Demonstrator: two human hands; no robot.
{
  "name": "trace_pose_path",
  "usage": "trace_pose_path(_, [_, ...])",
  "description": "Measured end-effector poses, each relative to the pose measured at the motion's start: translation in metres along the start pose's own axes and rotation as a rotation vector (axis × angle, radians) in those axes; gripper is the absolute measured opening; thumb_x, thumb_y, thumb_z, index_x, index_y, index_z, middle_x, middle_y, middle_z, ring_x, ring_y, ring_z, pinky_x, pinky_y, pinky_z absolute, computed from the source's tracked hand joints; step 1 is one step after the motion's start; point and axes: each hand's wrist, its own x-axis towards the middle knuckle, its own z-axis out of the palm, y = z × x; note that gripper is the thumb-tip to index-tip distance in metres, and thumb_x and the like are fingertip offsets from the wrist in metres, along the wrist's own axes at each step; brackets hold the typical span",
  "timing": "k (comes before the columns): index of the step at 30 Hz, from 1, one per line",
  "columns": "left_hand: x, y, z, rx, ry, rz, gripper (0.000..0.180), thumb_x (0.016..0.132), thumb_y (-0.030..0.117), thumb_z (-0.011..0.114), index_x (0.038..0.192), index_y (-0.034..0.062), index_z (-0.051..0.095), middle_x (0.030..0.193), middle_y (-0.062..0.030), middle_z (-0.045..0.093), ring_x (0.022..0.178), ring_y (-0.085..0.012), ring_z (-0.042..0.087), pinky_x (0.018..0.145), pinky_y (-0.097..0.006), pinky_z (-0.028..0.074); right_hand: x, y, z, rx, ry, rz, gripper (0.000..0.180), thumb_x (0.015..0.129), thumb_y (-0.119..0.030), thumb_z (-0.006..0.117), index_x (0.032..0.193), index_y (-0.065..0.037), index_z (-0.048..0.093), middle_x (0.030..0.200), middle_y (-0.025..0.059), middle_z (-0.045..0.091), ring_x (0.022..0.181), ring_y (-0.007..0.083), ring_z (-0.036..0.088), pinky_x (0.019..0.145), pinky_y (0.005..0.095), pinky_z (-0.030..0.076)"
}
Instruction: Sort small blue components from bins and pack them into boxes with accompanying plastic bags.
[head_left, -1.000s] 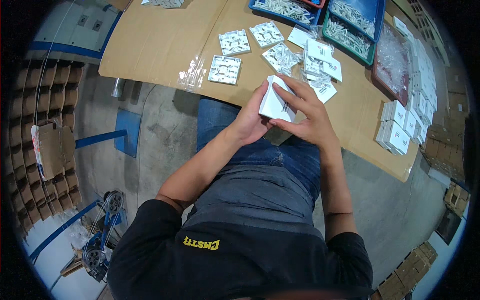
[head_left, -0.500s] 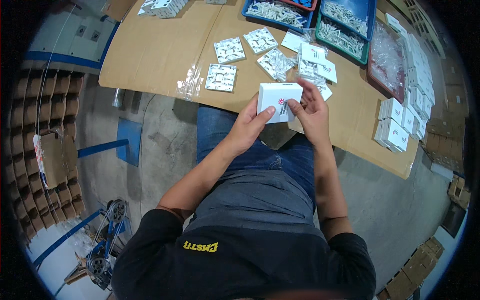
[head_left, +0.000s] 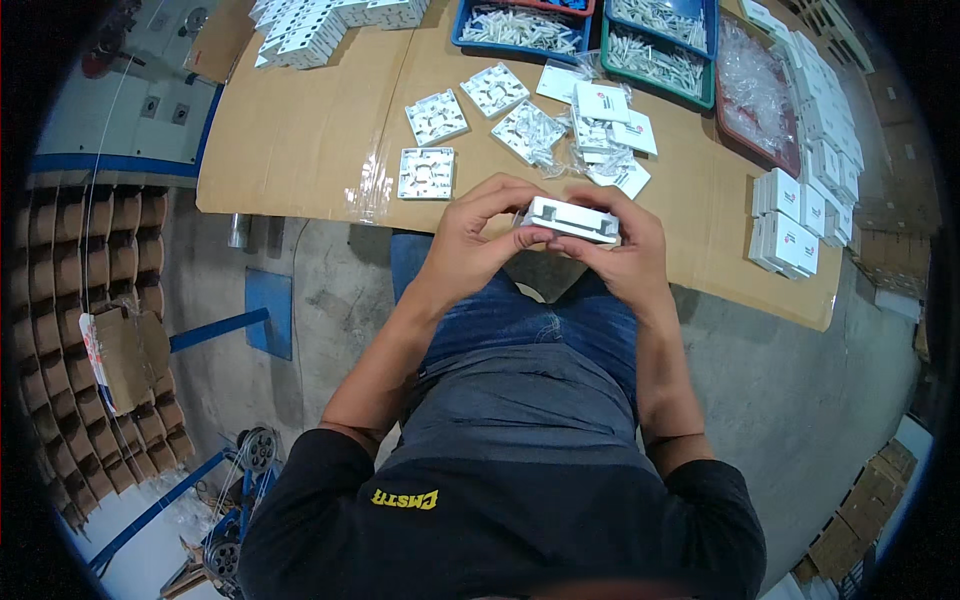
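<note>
Between both hands I hold a small white square plastic box (head_left: 572, 219), its narrow edge with dark slots facing up. My left hand (head_left: 484, 232) grips one end and my right hand (head_left: 630, 240) the other, both thumbs pressed on the near side. Beyond my hands on the cardboard-covered table (head_left: 330, 130) lie several open white square bases (head_left: 427, 173) with moulded insides. Beside them, to the right, is a loose pile of flat white covers (head_left: 602, 102) and clear plastic bags (head_left: 540, 140).
Trays of white plastic pieces, a blue tray (head_left: 522, 28) and a green tray (head_left: 655, 68), stand at the back. A dark red tray (head_left: 757, 92) holds clear bags. Finished-looking white boxes (head_left: 785, 237) are stacked at the right edge, and more white blocks (head_left: 300, 35) at the back left.
The white box has been tipped from its printed face to its slotted edge. My right fingers, loosely raised before, now close around its right end, and my left hand has shifted up its side.
</note>
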Motion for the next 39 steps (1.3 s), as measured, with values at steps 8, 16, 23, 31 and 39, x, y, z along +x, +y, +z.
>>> trace_pose_path(8, [-0.013, -0.004, 0.021, -0.445, 0.229, -0.052, 0.035, 0.088, 0.000, 0.073, 0.121, -0.0016, 0.062, 0.116, -0.0084, 0.064, 0.110, -0.0174, 0.062, 0.100, -0.031, 0.048, -0.009, 0.005, 0.011, 0.350, 0.161, 0.012, 0.039, 0.082, -0.006, 0.080, 0.118, 0.001, 0.068, 0.114, 0.0111, 0.072, 0.104, 0.0187, 0.068, 0.091, 0.0306, 0.053])
trace_pose_path(16, [-0.014, -0.004, 0.029, -0.458, 0.226, -0.070, 0.030, 0.091, 0.000, 0.070, 0.119, -0.0008, 0.062, 0.115, -0.0077, 0.064, 0.110, -0.0164, 0.062, 0.100, -0.031, 0.048, -0.018, 0.003, 0.006, 0.246, 0.188, 0.028, 0.033, 0.083, -0.007, 0.079, 0.114, 0.001, 0.069, 0.105, 0.0101, 0.075, 0.095, 0.0148, 0.071, 0.082, 0.0277, 0.056])
trace_pose_path(23, [-0.003, -0.004, 0.029, -0.555, 0.174, -0.239, 0.029, 0.093, 0.006, 0.071, 0.120, -0.0005, 0.062, 0.108, -0.0057, 0.067, 0.103, -0.0121, 0.063, 0.091, -0.027, 0.050, -0.025, 0.010, 0.000, 0.454, 0.154, 0.273, 0.038, 0.084, -0.008, 0.080, 0.119, -0.001, 0.068, 0.108, 0.0092, 0.074, 0.097, 0.0140, 0.070, 0.085, 0.0278, 0.055])
trace_pose_path(31, [0.016, -0.034, 0.038, -0.527, -0.178, -0.461, 0.061, 0.088, 0.003, 0.075, 0.141, 0.0005, 0.044, 0.091, -0.0076, 0.071, 0.084, -0.0117, 0.068, 0.075, -0.027, 0.054, -0.032, 0.016, -0.019, -0.224, -0.299, -0.069, 0.087, 0.073, -0.024, 0.084, 0.148, -0.008, 0.043, 0.150, 0.0190, 0.045, 0.141, 0.0371, 0.041, 0.115, 0.0458, 0.034])
trace_pose_path(39, [0.021, -0.057, 0.072, -0.674, -0.323, -0.724, 0.057, 0.091, 0.013, 0.074, 0.139, 0.0004, 0.047, 0.107, -0.0109, 0.071, 0.093, -0.0138, 0.069, 0.076, -0.027, 0.057, -0.068, 0.021, -0.041, -0.088, -0.264, 0.089, 0.089, 0.068, -0.036, 0.088, 0.142, -0.005, 0.049, 0.140, 0.0162, 0.054, 0.126, 0.0347, 0.056, 0.103, 0.0410, 0.046])
